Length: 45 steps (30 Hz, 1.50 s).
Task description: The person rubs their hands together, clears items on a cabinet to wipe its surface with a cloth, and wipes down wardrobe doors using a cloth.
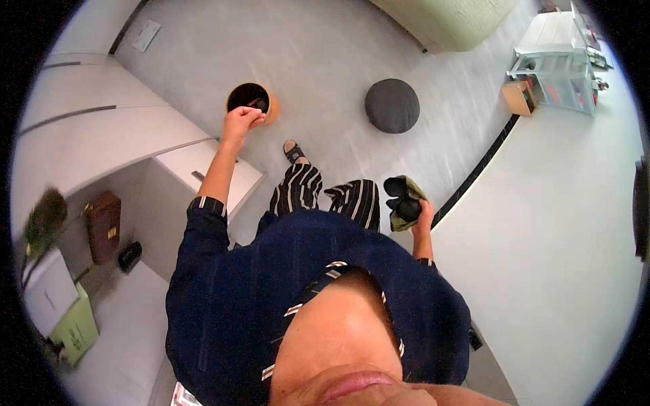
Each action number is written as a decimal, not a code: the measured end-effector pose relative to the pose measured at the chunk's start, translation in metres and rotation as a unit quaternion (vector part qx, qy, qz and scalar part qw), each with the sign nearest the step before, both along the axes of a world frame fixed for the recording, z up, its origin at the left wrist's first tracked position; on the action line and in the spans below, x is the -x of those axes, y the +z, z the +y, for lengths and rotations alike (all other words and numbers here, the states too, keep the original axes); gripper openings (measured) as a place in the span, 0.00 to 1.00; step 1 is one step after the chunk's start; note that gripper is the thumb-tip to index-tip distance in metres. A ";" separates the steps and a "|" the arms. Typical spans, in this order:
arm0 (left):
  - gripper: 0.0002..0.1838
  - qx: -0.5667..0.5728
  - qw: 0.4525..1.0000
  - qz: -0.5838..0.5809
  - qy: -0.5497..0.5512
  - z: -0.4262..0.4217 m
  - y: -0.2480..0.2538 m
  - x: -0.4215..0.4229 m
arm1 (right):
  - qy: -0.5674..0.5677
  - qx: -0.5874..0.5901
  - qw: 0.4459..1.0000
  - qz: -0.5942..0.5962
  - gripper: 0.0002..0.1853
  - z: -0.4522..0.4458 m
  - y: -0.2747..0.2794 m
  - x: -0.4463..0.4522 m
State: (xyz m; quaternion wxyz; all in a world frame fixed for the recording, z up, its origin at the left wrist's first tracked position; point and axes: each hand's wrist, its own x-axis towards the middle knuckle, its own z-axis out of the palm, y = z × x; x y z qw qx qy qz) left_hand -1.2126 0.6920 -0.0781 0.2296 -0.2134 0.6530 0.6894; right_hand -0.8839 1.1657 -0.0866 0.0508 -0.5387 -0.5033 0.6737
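My left hand (242, 123) is over the near rim of a round yellow-orange bin (273, 109) with a dark inside. Its thumb and fingers are pinched together, and whatever may be between them is too small to make out. Low on the other side, my right hand (423, 218) grips an olive-green cloth bag (414, 187) by its edge. Black rounded soft-looking things (407, 208) bulge from the bag; their kind cannot be made out.
White drawers (210, 169) and an open shelf with a brown bag (103, 227) stand at left. A round dark grey pouf (392, 106) is on the floor ahead. At right is a white tabletop (535, 250) with clear plastic drawers (565, 88). A pale green sofa-like piece (453, 24) is at the far end.
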 end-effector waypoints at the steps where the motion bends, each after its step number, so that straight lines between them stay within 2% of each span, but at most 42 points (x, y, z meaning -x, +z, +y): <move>1: 0.06 0.013 0.999 -0.018 -0.026 0.018 -0.014 0.007 | -0.005 0.015 1.000 -0.006 0.12 0.004 0.003 0.009; 3: 0.09 0.019 0.997 -0.044 -0.058 0.053 -0.046 0.012 | -0.016 0.048 0.998 -0.024 0.11 0.010 -0.006 0.023; 6: 0.09 0.001 0.989 -0.127 -0.074 0.105 -0.084 0.023 | 0.019 0.092 0.994 -0.062 0.11 0.033 -0.056 0.027; 7: 0.10 0.017 0.986 -0.141 -0.083 0.123 -0.097 0.026 | 0.016 0.119 0.990 -0.078 0.11 0.027 -0.039 0.053; 8: 0.10 0.015 0.986 -0.138 -0.095 0.113 -0.107 0.034 | 0.093 0.063 0.991 -0.073 0.13 0.029 -0.104 0.010; 10: 0.09 0.025 0.982 -0.156 -0.104 0.144 -0.149 0.028 | 0.059 0.165 0.981 -0.080 0.15 0.032 -0.103 0.026; 11: 0.09 0.028 0.981 -0.158 -0.106 0.150 -0.189 0.023 | 0.081 0.159 0.979 -0.097 0.15 0.026 -0.099 0.041; 13: 0.09 0.027 0.983 -0.163 -0.083 0.174 -0.246 0.019 | 0.121 0.177 0.967 -0.134 0.19 0.037 -0.131 0.040; 16: 0.09 0.022 0.983 -0.178 -0.041 0.219 -0.325 0.011 | 0.112 0.174 0.963 -0.174 0.20 0.055 -0.143 0.034; 18: 0.09 0.043 0.978 -0.201 -0.034 0.248 -0.390 0.006 | 0.189 0.138 0.961 -0.150 0.20 0.074 -0.150 0.024; 19: 0.09 0.107 0.969 -0.202 -0.091 0.261 -0.421 0.006 | 0.217 0.093 0.948 -0.216 0.21 0.074 -0.136 0.043; 20: 0.09 0.140 0.964 -0.192 -0.115 0.274 -0.444 0.006 | 0.243 0.049 0.928 -0.278 0.23 0.075 -0.126 0.056; 22: 0.10 0.203 0.949 -0.164 -0.174 0.303 -0.499 0.002 | 0.254 0.024 0.929 -0.269 0.24 0.091 -0.151 -0.019; 24: 0.11 0.286 0.936 -0.067 -0.191 0.312 -0.566 -0.011 | 0.219 -0.028 0.909 -0.353 0.24 0.098 -0.156 -0.068; 25: 0.12 0.325 0.924 -0.015 -0.202 0.319 -0.585 -0.012 | 0.197 -0.029 0.901 -0.385 0.24 0.097 -0.156 -0.069; 29: 0.09 0.390 0.903 0.026 -0.181 0.357 -0.643 -0.003 | 0.153 0.030 0.888 -0.433 0.23 0.099 -0.182 -0.043; 34: 0.04 0.447 0.867 0.037 -0.218 0.360 -0.675 -0.014 | 0.148 0.067 0.876 -0.454 0.23 0.100 -0.195 -0.034; 37: 0.02 0.463 0.847 0.174 -0.198 0.364 -0.686 -0.023 | 0.150 0.076 0.875 -0.453 0.22 0.100 -0.196 -0.034; 40: 0.01 0.408 0.881 0.123 -0.205 0.353 -0.669 -0.015 | 0.158 0.078 0.881 -0.439 0.21 0.099 -0.193 -0.033; 43: 0.02 0.305 0.936 0.070 -0.162 0.338 -0.623 -0.016 | 0.166 0.077 0.892 -0.414 0.21 0.099 -0.190 -0.033; 45: 0.04 0.193 0.962 -0.099 -0.167 0.311 -0.580 -0.016 | 0.172 0.077 0.899 -0.394 0.21 0.097 -0.188 -0.027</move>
